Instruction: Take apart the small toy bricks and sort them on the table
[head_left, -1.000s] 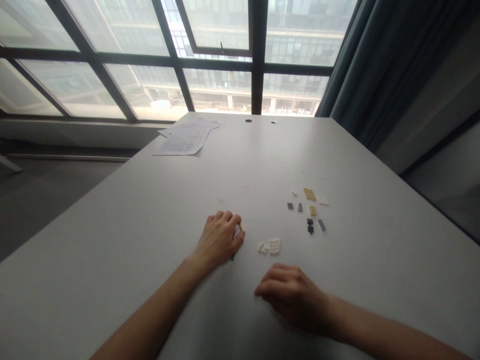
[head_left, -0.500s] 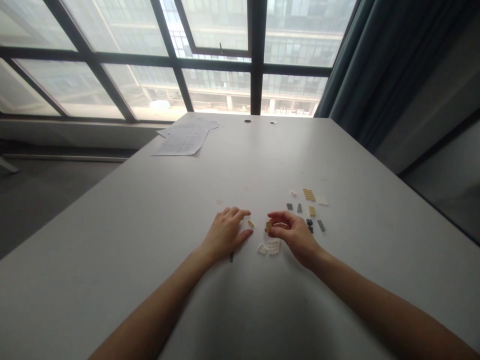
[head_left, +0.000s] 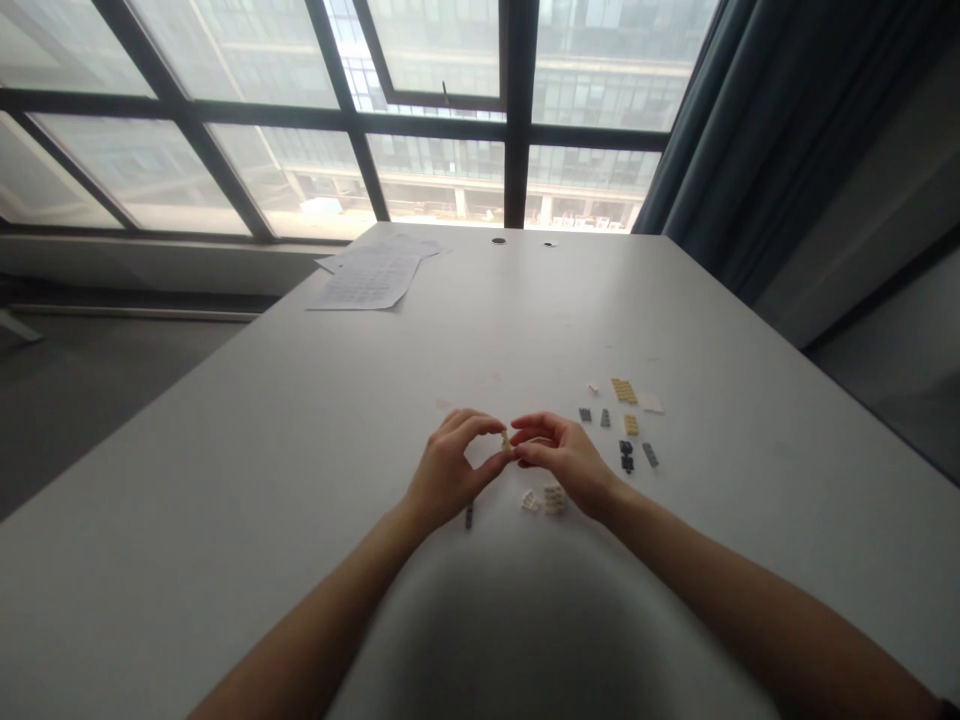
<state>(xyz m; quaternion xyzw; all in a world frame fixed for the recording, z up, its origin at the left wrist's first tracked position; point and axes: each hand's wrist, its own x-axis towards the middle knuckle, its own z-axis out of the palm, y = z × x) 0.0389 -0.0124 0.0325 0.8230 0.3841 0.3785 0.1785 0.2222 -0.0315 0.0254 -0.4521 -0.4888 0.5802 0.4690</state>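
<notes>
My left hand [head_left: 448,462] pinches a small tan piece [head_left: 506,440] between thumb and fingers over the white table [head_left: 330,420]. From the right, my right hand [head_left: 564,455] meets it, its fingertips closed at the same piece and partly hiding it. Just below my right hand lie a white studded piece [head_left: 553,499] and a smaller white piece [head_left: 530,501]. A thin dark grey piece [head_left: 469,515] rests beside my left wrist.
Right of my right hand lie tan plates [head_left: 623,391] [head_left: 631,425], grey pieces [head_left: 585,414] [head_left: 605,418] [head_left: 650,455], black pieces [head_left: 627,456] and a pale flat piece [head_left: 650,403]. Papers [head_left: 367,278] lie at the far left, before the window.
My right hand has moved left to meet my left hand. My left fingers have closed on a tan piece, and the small tan piece that lay between the hands no longer shows on the table.
</notes>
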